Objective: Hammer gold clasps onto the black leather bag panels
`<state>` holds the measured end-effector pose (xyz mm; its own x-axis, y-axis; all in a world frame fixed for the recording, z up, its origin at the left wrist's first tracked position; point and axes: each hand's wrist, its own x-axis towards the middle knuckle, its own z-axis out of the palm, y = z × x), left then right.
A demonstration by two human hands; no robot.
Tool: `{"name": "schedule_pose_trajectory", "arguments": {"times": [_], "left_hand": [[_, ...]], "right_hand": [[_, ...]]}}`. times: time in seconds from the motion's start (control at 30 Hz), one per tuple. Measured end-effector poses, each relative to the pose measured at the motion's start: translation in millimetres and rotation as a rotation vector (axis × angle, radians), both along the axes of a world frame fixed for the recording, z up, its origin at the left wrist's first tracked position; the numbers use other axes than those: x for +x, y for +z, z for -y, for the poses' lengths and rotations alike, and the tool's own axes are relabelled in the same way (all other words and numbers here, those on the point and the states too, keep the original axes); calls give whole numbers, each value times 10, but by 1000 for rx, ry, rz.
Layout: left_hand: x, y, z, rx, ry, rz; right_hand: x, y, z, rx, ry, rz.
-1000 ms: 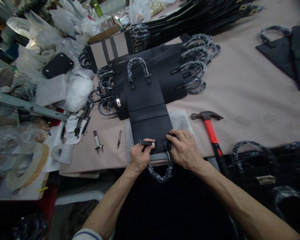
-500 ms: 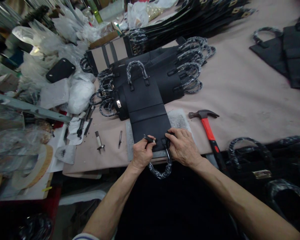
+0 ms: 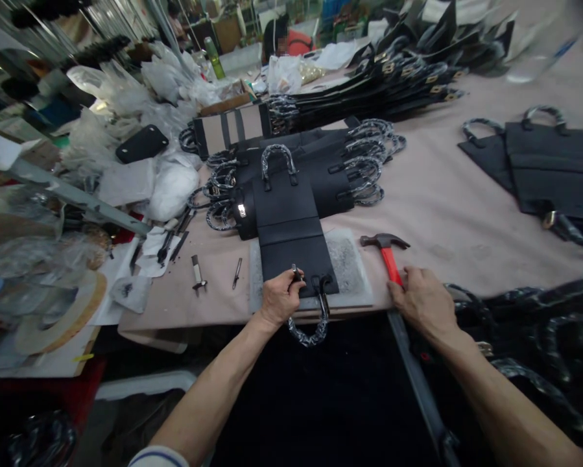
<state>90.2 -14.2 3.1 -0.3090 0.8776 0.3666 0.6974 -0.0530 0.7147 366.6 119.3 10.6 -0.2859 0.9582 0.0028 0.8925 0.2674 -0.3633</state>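
A black leather bag panel lies lengthwise before me, with a plastic-wrapped handle at each end. Its near end rests on a pale slab. My left hand pinches a short metal-tipped punch over this near end, beside the base of the wrapped handle. At the right, my right hand has its fingers closed around the red grip of a claw hammer. The hammer head lies on the table, just right of the slab.
Left of the slab lie a thin metal tool and a second punch-like tool. Stacked black bag panels lie behind. More panels are at right, plastic bags at left. A person is in the background.
My right hand has left the bag panel and moved right onto the hammer's grip. My left hand stays at the panel with the punch. The view has tilted up.
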Motion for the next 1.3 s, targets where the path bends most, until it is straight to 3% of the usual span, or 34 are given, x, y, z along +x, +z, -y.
{"name": "schedule_pose_trajectory", "arguments": {"times": [0.17,0.33,0.43,0.5,0.57,0.7,0.83,1.0,1.17,1.3], "left_hand": [[-9,-5,-5,-2,-24,26],[-7,-25,1,19,-24,45],[-11,-39,-2,13,-24,43],[-18,-42,0,-4,-27,40],[-25,-41,4,-18,-33,37],[-34,-41,7,-29,-41,23],[-35,-51,5,-37,-32,9],[-32,-58,4,-20,-49,7],[-39,-59,-3,-39,-43,-23],[-48,-70,-6,-34,-59,-29]], "right_hand": [[-140,182,-169,-473,-242,-234],[-291,515,-148,-707,-167,-443],[-340,764,19,-745,-155,-561],[-371,977,163,-663,-106,-677],[-408,1203,300,-463,21,-717],[-534,1506,478,-10,385,-378],[-683,1577,553,151,654,-62],[-733,1570,613,365,505,-296],[-665,1498,567,292,690,-53],[-656,1480,585,300,488,-201]]}}
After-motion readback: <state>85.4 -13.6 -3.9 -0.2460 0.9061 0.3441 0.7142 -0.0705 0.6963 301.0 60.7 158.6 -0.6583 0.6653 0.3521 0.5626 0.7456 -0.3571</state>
